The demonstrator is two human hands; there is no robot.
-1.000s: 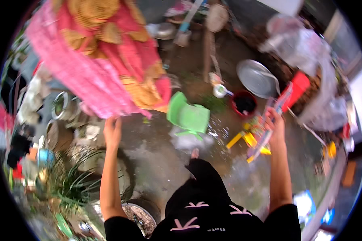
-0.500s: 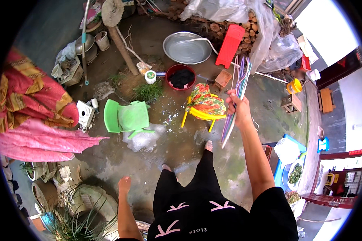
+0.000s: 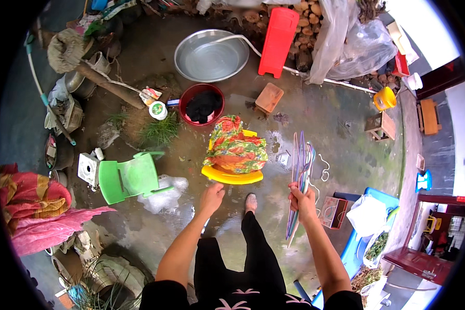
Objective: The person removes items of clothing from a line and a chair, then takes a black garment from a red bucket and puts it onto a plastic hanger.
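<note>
My right hand (image 3: pixel 301 202) grips a bundle of thin coloured clothes hangers (image 3: pixel 301 160), purple, white and green among them, out over the wet floor. In front of me stands a small yellow chair (image 3: pixel 233 175) with a crumpled red, yellow and green patterned cloth (image 3: pixel 236 147) heaped on it. Just short of the chair's near edge is my left hand (image 3: pixel 212 200), its fingers curled in with nothing visible in them. Past the chair sits a dark red basin (image 3: pixel 221 110) holding black cloth (image 3: pixel 203 106).
To the left stands a green plastic chair (image 3: pixel 134 177) beside foam on the floor. Farther off are a large metal basin (image 3: pixel 212 57) with a hose in it, a red plastic stool (image 3: pixel 279 41) and a small wooden stool (image 3: pixel 269 97). Patterned fabric (image 3: pixel 31 194) hangs at far left.
My left hand has come up and forward to the yellow chair. The hangers in my right hand are lower and nearer me. The view has shifted, bringing the chair closer.
</note>
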